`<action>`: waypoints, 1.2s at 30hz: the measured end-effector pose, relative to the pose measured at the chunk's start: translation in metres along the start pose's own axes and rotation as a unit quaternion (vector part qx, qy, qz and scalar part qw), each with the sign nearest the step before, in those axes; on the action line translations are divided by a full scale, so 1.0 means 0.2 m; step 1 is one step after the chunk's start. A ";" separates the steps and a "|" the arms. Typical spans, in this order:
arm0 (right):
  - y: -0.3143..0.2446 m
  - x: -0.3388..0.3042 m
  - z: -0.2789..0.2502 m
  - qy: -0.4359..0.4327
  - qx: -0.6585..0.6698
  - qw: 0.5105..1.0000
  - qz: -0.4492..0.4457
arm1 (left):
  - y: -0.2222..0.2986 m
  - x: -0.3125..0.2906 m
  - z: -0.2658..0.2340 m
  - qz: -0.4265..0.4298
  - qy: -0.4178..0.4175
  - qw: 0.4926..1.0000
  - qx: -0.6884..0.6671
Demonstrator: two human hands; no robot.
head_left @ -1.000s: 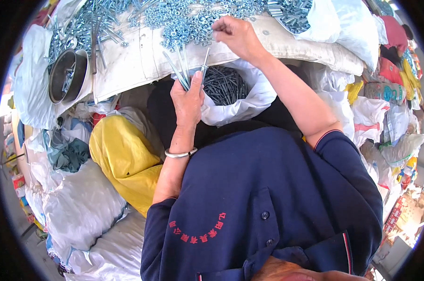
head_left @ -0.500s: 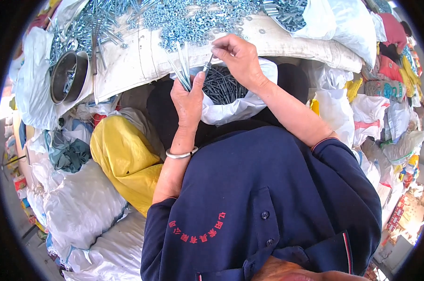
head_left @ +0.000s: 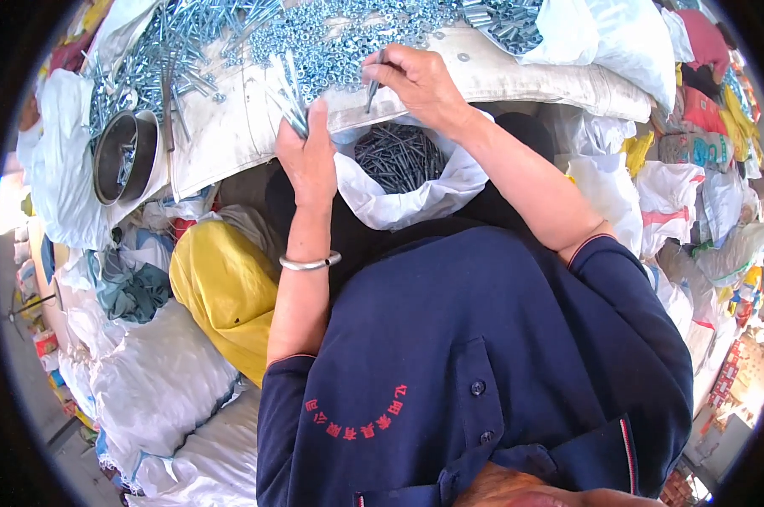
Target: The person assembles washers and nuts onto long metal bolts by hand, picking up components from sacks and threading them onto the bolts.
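Observation:
My left hand (head_left: 308, 165), a metal bangle on its wrist, is closed around a bundle of long silver bolts (head_left: 290, 93) that fan out above the fist. To its right, my right hand (head_left: 428, 84) pinches a slim dark bolt (head_left: 372, 95) between thumb and fingers, one end hanging down. The two hands are apart. Below them, an open white bag (head_left: 369, 203) holds many similar dark bolts (head_left: 399, 159). Just beyond my hands, small silver nuts (head_left: 331, 51) lie heaped on the cloth-covered work surface (head_left: 247, 127).
Long silver bolts (head_left: 192, 51) are piled at the far left, by a dark round pan (head_left: 103, 160). Short silver tubes (head_left: 504, 25) lie at the far right beside white plastic bags (head_left: 635, 51). A yellow sack (head_left: 221, 270) and full white sacks (head_left: 154, 372) stand at my left.
My left hand has moved left and up with the silver bolts. My right hand has risen slightly, away from the left, and the dark bolt now hangs clear of the left thumb.

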State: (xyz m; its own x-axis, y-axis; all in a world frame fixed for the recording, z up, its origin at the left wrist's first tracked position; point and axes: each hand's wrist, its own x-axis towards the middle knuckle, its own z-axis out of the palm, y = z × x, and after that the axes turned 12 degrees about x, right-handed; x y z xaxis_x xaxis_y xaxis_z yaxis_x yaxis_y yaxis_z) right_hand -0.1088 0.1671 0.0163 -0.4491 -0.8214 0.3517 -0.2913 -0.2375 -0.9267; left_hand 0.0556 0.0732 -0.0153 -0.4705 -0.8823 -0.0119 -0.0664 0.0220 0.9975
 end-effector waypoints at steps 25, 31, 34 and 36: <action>-0.03 0.16 -0.02 -0.016 -0.108 0.988 -0.112 | 0.30 0.26 0.21 0.208 -0.098 0.971 0.062; 0.03 0.14 -0.02 0.003 -0.139 0.982 -0.127 | 0.31 0.27 0.22 0.256 -0.082 0.952 0.145; 0.09 0.09 -0.04 -0.030 -0.222 0.971 -0.084 | 0.32 0.27 0.21 0.257 -0.082 0.951 0.148; 0.12 0.06 -0.04 -0.015 -0.199 0.975 -0.095 | 0.31 0.29 0.20 0.264 -0.082 0.946 0.170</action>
State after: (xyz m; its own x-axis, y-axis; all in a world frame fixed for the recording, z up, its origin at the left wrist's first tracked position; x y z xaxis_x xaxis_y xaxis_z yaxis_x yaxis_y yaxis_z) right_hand -0.1291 0.1556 -0.0002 -0.3322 -0.7983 0.5024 -0.6743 -0.1714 -0.7183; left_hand -0.0103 0.0425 0.0435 -0.6459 -0.6211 0.4438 -0.0488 0.6138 0.7879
